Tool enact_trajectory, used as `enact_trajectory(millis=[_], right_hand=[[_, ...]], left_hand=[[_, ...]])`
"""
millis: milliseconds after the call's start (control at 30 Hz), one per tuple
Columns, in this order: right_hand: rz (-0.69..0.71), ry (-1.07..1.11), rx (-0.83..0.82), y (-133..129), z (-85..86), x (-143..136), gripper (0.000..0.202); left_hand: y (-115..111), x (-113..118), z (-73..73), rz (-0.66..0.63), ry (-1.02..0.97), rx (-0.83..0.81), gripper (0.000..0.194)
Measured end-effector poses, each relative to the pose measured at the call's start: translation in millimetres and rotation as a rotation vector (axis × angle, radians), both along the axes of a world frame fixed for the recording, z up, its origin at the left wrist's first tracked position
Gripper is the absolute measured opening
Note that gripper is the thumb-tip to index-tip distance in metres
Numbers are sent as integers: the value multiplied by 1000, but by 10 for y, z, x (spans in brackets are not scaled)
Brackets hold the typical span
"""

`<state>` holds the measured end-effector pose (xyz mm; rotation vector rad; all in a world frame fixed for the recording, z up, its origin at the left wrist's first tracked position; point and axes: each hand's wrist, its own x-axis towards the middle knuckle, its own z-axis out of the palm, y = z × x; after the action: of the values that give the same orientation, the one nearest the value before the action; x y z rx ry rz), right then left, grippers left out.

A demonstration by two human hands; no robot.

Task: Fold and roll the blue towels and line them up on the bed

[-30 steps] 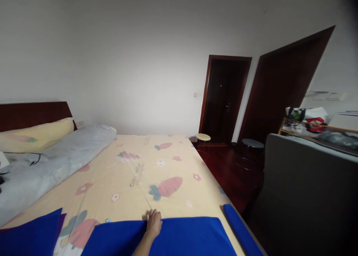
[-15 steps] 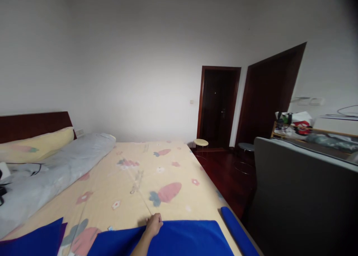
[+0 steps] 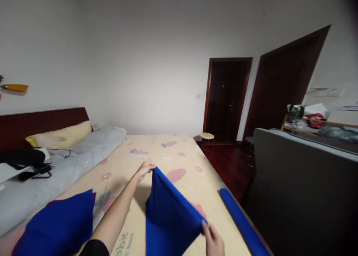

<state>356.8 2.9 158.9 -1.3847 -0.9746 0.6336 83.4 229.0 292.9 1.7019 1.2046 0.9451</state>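
Seemingly so that its edge is stretched taut, the blue cloth (image 3: pixel 170 215) is held over the bed (image 3: pixel 156 147) at two points, one pinched in the fingers of the left hand (image 3: pixel 144 171), the other in those of the right hand (image 3: pixel 214 241), near the blue roll (image 3: pixel 242 220).

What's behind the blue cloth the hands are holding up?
Yellow sheet with pink prints peeks out past the blue cloth; the part right behind it is covered, so I can't tell.

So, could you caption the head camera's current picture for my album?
Left fingers and right fingers hold a blue cloth by its edge over a carrot-patterned bedsheet.
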Motion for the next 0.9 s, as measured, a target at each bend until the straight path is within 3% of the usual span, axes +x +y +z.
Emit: enact_trajectory(millis=[100,200,333,433,567,767,900], right_hand=[[-58,109,116,262,651,204,47],[-56,128,190,544,1265,383,51],[-65,163,250,834,1756,525,50],[-42,185,284,968,1960,576,55],[196,203,254,1044,2142,614,54],[341,176,217,1021,2256,622,40],[371,129,199,1004,2314,623,46]], left_hand=[[-213,-179,345,12,-163,28,35],[-438,-285,600,43,-285,52,37],[-700,-377,831,77,-376,43,43],[-849,-416,924,102,-426,42,41],[-954,-453,981,124,-486,24,38],[-932,-569,1044,126,-498,-1,32],[-913,-621,1078,157,-435,40,34]])
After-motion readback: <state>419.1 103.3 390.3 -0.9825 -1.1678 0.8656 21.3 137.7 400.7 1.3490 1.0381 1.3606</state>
